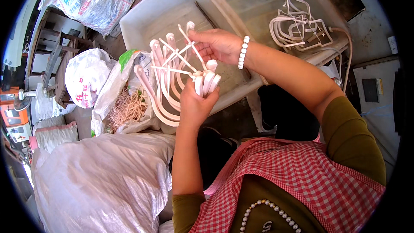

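Note:
My left hand (194, 103) is closed round a bunch of pale pink, curved plastic pieces (161, 103), whose rounded ends poke up above its fingers. Thin straight plastic runners (180, 56) cross one another between the pieces, forming a star-like shape. At the far side of the bunch, my right hand (217, 45) has its thumb and fingers pinched at a runner close to one knobbed end; part of that grip is hidden. A white bead bracelet (243, 52) is on the right wrist.
Below the hands stands a large pale plastic tub (155, 6). Beside it, a water-filled trough (241, 0) holds more moulded plastic frames (297, 26). An open sack holds pink plastic scraps (127, 110) on the left, and a big white sack (103, 181) lies nearer. A hose (350, 56) hangs at the right.

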Motion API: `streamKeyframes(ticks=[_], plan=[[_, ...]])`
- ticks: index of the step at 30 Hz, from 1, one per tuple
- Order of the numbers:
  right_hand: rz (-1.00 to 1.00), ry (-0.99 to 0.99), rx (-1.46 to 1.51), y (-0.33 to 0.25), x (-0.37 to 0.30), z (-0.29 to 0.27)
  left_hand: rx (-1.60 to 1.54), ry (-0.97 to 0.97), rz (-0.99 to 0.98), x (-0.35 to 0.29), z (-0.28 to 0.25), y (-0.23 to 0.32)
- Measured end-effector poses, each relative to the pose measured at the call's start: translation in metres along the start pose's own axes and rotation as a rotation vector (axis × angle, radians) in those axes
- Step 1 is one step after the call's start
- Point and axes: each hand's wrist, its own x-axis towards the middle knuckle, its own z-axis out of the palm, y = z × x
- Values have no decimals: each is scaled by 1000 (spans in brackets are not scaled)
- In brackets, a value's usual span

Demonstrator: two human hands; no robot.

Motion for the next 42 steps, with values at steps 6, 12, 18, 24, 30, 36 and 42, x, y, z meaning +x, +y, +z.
streamKeyframes(ticks=[6, 12, 18, 24, 30, 36, 42], plan=[[-731, -3, -679, -5, -19, 19, 48, -10, 39, 7, 6, -3], [-1285, -40, -1275, 8, -39, 37, -314, -53, -92, 9, 4, -9], [-177, 253, 94, -14, -26, 8, -312, 76, -81, 7, -2, -8], [-1159, 53, -1050, 15, -54, 40, -546, 151, -208, 16, -3, -21], [-1023, 99, -1313, -6, -48, 22, 282, -65, -132, 6, 9, -1], [-826, 203, -1045, -9, -19, -6, 371, -64, 39, 1, 13, -1], [-484, 324, -1095, -27, -19, -23, 411, 73, 44, 6, 3, -19]])
